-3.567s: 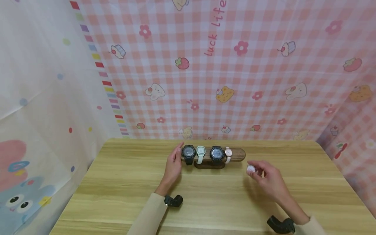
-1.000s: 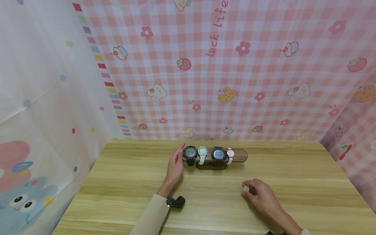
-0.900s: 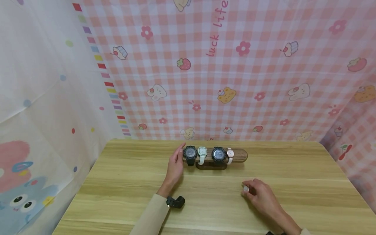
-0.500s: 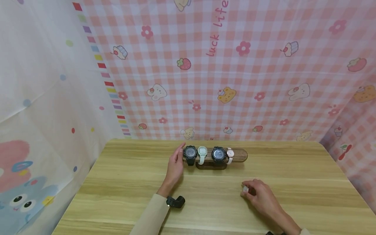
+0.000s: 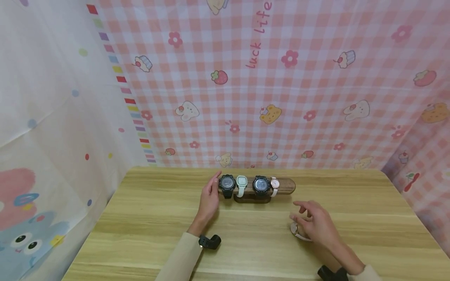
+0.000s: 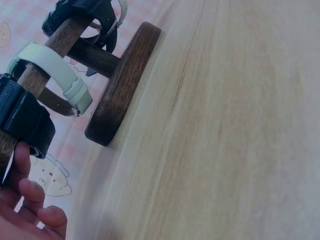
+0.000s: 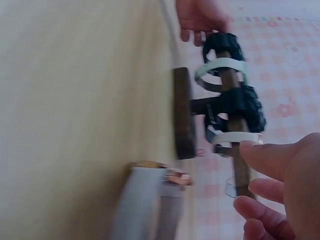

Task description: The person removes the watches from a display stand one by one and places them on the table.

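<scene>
A dark wooden watch stand (image 5: pixel 288 186) near the back of the table carries several watches. From left they are a black watch (image 5: pixel 227 182), a mint-green watch (image 5: pixel 241 182), a second black watch (image 5: pixel 261 185) and a small watch with a white strap (image 5: pixel 275 183). My left hand (image 5: pixel 209 201) holds the stand's left end, beside the first black watch. A small pale-strapped watch (image 5: pixel 294 229) sits on the table under my right hand (image 5: pixel 321 224), whose fingers are spread apart from it. In the right wrist view its strap (image 7: pixel 135 205) looks blurred.
The light wooden table (image 5: pixel 168 230) reaches back to a pink checked cloth (image 5: pixel 218 97). A white patterned cloth (image 5: pixel 70 117) hangs along the left side. Black wrist-worn devices (image 5: pixel 211 242) sit on both forearms.
My right hand first came down and nearer with the small pale watch pinched in it. Now it has let go and lifted slightly, leaving the watch on the table. The left hand stays put.
</scene>
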The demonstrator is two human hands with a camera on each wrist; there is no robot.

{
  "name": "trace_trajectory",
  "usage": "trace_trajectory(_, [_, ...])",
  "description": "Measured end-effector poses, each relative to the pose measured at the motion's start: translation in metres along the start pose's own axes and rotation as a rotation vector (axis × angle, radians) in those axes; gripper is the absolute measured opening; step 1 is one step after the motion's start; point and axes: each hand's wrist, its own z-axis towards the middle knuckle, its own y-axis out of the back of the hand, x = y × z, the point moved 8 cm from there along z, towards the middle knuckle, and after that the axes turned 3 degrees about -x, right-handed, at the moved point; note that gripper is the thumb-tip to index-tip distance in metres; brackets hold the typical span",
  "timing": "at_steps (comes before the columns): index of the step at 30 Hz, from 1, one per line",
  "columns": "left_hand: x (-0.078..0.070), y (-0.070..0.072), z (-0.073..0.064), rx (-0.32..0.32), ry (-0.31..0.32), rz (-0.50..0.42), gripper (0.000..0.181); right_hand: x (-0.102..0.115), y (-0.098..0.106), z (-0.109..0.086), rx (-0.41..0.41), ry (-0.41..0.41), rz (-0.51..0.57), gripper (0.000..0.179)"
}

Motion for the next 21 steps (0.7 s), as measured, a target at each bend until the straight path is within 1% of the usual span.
trace_trajectory(2, [0.0, 0.0, 0.0, -0.005, -0.003, 0.001, 0.044, 0.001, 0.005, 0.006, -0.021, -0.001, 0.013, 0.036])
trace_trajectory(5, [-0.001, 0.001, 0.0, -0.008, -0.001, 0.005, 0.042, -0.001, 0.009, 0.015, -0.024, -0.039, 0.037, 0.035])
trace_trajectory(9, [0.0, 0.001, 0.0, -0.006, 0.002, 0.003, 0.042, -0.007, 0.009, 0.026, 0.019, -0.141, 0.077, 0.032])
trace_trajectory(12, [0.0, 0.0, 0.0, -0.003, 0.004, 0.0, 0.043, -0.009, 0.006, 0.033, 0.055, -0.203, 0.105, 0.032])
trace_trajectory(14, [-0.011, 0.001, -0.003, 0.01, 0.014, -0.001, 0.042, -0.01, 0.003, 0.037, 0.067, -0.228, 0.127, 0.033])
trace_trajectory(19, [-0.036, 0.005, -0.011, 0.037, 0.041, 0.003, 0.041, -0.012, -0.008, 0.045, 0.078, -0.248, 0.178, 0.035])
trace_trajectory(21, [-0.036, 0.005, -0.011, 0.035, 0.041, 0.004, 0.041, -0.012, -0.012, 0.048, 0.085, -0.251, 0.187, 0.034])
